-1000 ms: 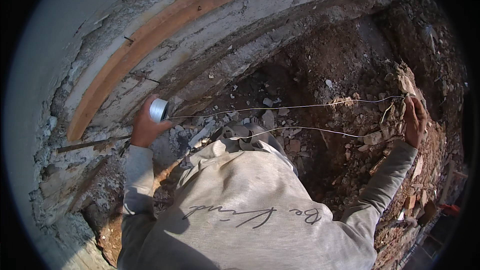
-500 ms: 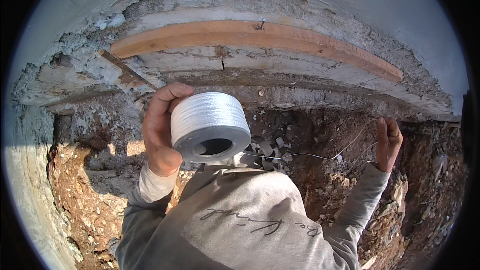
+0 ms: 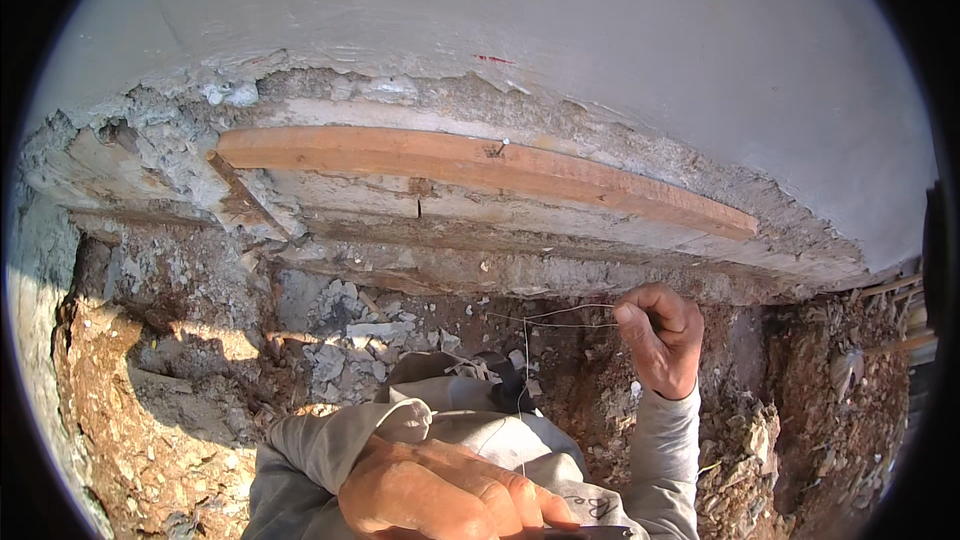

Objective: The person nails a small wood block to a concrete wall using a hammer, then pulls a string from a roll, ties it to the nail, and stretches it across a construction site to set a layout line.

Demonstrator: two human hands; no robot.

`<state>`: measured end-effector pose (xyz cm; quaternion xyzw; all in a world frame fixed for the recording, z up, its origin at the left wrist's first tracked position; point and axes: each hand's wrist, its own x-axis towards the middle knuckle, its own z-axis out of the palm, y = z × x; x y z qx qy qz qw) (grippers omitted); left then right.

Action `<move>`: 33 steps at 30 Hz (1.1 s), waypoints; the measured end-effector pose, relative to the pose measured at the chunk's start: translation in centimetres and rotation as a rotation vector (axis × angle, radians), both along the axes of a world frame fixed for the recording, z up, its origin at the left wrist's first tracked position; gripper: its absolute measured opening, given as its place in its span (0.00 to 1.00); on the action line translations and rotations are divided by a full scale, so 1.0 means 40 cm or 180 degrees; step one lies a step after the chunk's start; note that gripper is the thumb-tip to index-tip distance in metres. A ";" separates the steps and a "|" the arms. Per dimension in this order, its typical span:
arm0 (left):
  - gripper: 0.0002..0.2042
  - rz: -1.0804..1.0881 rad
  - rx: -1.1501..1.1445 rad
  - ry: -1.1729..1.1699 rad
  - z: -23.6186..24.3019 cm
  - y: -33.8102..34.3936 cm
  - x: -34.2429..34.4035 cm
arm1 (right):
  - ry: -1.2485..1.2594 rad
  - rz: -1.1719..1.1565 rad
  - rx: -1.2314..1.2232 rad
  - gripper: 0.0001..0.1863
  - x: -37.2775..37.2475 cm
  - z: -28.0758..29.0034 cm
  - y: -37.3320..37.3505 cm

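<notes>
1. My right hand (image 3: pixel 660 340) is raised in front of the wall base, its fingers (image 3: pixel 635 325) curled together and pinched on a thin white string (image 3: pixel 550 318).
2. From that pinch the string runs left in a loose line, and another strand drops straight down toward my chest.
3. My left hand (image 3: pixel 445 490) lies low, close to the camera, against my grey sweater (image 3: pixel 330 440). Its fingers are together and curled over something dark at the lower edge of the view; I cannot tell what it is.
4. A long orange wooden board (image 3: pixel 480 165) lies along the rough concrete footing (image 3: pixel 400 240), with a small nail (image 3: pixel 503 144) standing near its middle.
5. Above the footing rises a smooth pale wall (image 3: pixel 550 20) with a small red mark.
6. Below the footing the ground is reddish soil (image 3: pixel 130 390) with grey concrete rubble (image 3: pixel 340 325) scattered near my left side.
7. Loose stones and dry stalks lie on the right, beside my right sleeve (image 3: pixel 665 450).
</notes>
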<state>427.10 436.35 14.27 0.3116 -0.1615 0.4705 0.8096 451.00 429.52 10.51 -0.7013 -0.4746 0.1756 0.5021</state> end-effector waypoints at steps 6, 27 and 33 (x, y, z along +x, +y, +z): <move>0.33 0.1088 0.1060 0.1414 -0.134 0.223 0.152 | -0.0272 0.0800 0.0125 0.10 -0.011 0.039 0.113; 0.24 0.2906 0.2335 0.4798 -0.446 0.410 -0.133 | -0.0155 0.0702 -0.0866 0.07 0.125 -0.061 0.052; 0.23 0.0110 0.0434 0.2265 -0.287 0.190 0.197 | -0.0186 0.1182 -0.0391 0.07 -0.022 -0.047 0.166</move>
